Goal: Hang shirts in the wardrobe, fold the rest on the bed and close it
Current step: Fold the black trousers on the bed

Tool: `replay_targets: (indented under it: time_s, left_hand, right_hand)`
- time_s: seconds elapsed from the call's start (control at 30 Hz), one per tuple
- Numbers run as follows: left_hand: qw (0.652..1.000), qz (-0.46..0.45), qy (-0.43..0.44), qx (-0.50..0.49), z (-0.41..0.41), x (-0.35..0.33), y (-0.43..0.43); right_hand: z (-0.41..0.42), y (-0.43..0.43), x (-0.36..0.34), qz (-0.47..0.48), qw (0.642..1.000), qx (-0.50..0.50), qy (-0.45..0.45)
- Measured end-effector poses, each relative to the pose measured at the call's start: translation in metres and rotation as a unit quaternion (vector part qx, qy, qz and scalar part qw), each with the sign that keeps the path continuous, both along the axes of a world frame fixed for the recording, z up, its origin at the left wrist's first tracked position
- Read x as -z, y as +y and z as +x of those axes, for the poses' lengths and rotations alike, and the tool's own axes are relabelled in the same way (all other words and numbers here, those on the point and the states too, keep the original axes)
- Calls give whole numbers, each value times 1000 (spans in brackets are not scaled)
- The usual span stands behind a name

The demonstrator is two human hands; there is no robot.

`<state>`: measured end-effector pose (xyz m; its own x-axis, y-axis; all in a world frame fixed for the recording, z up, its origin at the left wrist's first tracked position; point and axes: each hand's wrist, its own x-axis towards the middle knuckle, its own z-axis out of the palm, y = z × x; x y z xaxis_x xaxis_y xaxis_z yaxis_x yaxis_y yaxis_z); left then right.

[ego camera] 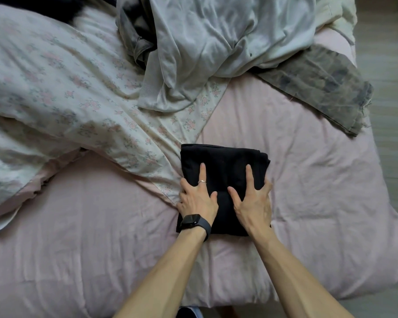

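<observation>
Both side edges of black garment [225, 157] in fingers' [267, 183] grasp: left hand [197, 200], right hand [253, 203]; pink quilt [319, 180] around.

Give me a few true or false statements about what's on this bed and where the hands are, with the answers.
1. The left hand and the right hand are both on the folded black garment. True.
2. The watch is on the right wrist. False: it is on the left wrist.
3. The black garment lies on the floor. False: it lies on the pink bed cover.
4. A pale grey garment lies crumpled farther up the bed. True.
</observation>
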<state>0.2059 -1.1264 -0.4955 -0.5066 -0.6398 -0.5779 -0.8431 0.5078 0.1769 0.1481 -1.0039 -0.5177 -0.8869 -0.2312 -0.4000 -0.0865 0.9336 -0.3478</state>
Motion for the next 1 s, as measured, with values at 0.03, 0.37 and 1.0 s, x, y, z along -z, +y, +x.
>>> replay_targets:
  time_s: [0.03,0.37,1.0]
  left_hand:
    - [1000,9,5,-1,3,-3,4]
    - [986,104,104,-80,37,23,43]
    - [990,-21,118,72,26,-46,41]
  right_hand:
    - [3,2,-6,11,1000,-3,7]
    - [36,64,4,29,999,-36,5]
    - [12,51,-63,64,977,-181,91]
